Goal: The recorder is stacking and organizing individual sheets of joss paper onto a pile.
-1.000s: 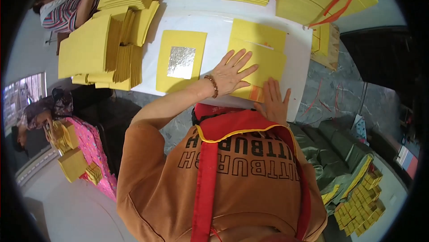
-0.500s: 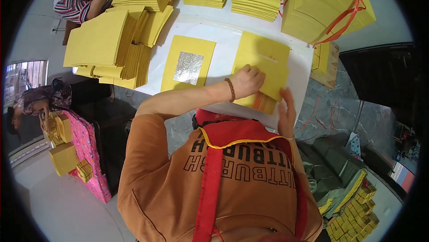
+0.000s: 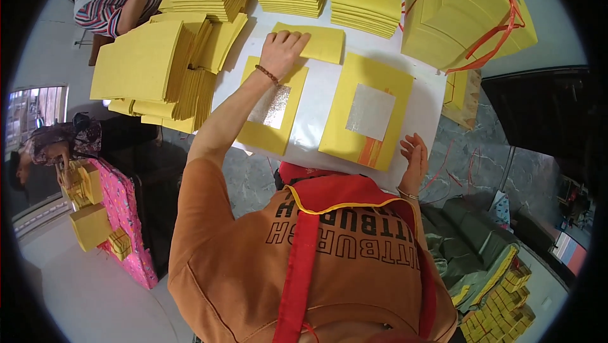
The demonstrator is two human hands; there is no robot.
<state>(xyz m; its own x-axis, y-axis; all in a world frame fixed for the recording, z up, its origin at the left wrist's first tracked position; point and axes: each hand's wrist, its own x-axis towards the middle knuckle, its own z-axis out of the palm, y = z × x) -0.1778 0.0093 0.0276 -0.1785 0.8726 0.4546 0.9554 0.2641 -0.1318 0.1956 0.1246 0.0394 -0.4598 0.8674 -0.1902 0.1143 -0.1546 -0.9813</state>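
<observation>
The left hand (image 3: 283, 53) gripped the left end of a folded packet (image 3: 324, 44) just beyond the left sheet (image 3: 272, 110) on the table (image 3: 311, 107), while the right hand (image 3: 415, 156), loosely open, hovered beside the right sheet (image 3: 367, 112).

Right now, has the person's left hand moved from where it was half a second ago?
Yes. Judged against the white table, the left hand has moved leftward and away from the body, from the right silver-patched sheet to the folded yellow paper.
</observation>
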